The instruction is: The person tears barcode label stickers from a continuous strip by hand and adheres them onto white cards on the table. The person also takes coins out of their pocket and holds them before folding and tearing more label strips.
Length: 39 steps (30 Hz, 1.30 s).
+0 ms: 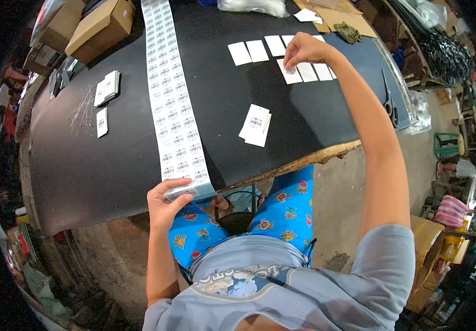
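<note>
A long strip of barcode stickers (171, 88) runs down the black table, and its near end hangs over the front edge. My left hand (170, 199) pinches that end between thumb and fingers. At the upper right, my right hand (306, 49) has its fingertips pinched together over a white card (288, 73), at what looks like a small sticker. Several blank white cards (257, 51) lie in two rows around it. Nearer the front edge rest a few overlapping cards with barcodes (256, 124).
Stacked tags (107, 88), a single tag (102, 122) and thin strings (83, 107) lie on the left. Cardboard boxes (100, 33) stand at the back left. Black scissors (388, 96) lie by the right edge; clear plastic (253, 5) sits at the back.
</note>
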Available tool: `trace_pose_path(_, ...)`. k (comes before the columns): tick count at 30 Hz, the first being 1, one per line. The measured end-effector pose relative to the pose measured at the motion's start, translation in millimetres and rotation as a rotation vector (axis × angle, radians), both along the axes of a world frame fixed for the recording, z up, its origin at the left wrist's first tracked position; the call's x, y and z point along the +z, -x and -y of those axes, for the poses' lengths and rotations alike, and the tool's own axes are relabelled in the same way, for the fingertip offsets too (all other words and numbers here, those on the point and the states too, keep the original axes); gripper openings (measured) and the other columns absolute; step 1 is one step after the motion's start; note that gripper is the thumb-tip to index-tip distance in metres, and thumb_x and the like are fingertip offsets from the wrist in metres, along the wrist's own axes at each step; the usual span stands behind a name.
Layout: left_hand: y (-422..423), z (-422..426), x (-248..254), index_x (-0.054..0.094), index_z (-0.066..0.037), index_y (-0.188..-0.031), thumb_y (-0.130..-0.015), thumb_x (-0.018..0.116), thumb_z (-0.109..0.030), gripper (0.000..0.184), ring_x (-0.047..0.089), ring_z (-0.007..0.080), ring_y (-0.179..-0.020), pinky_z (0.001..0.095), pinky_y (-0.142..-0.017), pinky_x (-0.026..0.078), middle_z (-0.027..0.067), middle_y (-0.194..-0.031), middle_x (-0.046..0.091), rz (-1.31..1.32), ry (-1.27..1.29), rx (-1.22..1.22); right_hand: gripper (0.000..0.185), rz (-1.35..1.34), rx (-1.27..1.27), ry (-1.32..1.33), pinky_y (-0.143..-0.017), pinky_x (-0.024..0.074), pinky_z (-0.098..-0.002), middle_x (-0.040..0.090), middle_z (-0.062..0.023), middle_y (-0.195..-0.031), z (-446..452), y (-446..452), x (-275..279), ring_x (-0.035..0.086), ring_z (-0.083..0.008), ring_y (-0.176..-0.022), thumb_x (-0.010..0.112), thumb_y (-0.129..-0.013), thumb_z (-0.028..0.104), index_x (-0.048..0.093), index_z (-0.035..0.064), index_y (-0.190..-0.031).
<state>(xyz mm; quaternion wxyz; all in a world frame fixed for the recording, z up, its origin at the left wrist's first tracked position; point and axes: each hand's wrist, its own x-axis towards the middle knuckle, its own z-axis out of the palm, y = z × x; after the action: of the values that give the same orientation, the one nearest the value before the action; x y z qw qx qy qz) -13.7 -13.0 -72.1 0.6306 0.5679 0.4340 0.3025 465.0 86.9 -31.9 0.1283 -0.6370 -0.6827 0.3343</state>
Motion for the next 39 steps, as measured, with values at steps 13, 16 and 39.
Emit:
trace_pose_path(13, -2, -4, 3, 0.07, -0.003, -0.1, -0.075, 0.073, -0.006, 0.025, 0.062, 0.013, -0.09, 0.0272, -0.082, 0.049, 0.0085, -0.099, 0.068, -0.05, -0.082, -0.085, 0.017, 0.104, -0.037, -0.344, -0.068, 0.0424, -0.0348, 0.065, -0.0092, -0.066, 44, 34, 5, 0.059, -0.0209, -0.067, 0.077, -0.061, 0.023, 0.072, 0.0082, -0.067)
trace_pose_path(16, 0, -5, 4, 0.069, -0.002, -0.102, -0.078, 0.071, -0.007, 0.024, 0.061, 0.0135, -0.094, 0.0278, -0.085, 0.048, 0.0088, -0.102, 0.068, -0.03, -0.031, -0.109, 0.015, -0.053, -0.069, -0.377, -0.057, 0.044, -0.0312, 0.064, -0.0086, -0.062, 74, 82, 28, 0.058, -0.0166, -0.058, 0.075, -0.061, 0.014, 0.072, 0.0034, -0.071)
trace_pose_path(39, -3, -5, -14, 0.065, -0.005, -0.111, -0.077, 0.073, -0.009, 0.035, 0.058, 0.0137, -0.1, 0.0282, -0.088, 0.047, 0.008, -0.11, 0.064, -0.028, -0.223, -0.067, 0.024, -0.108, -0.054, -0.249, -0.055, 0.0441, -0.0277, 0.066, -0.007, -0.065, 78, 118, 18, 0.057, -0.012, -0.059, 0.071, -0.07, 0.024, 0.071, 0.0005, -0.077)
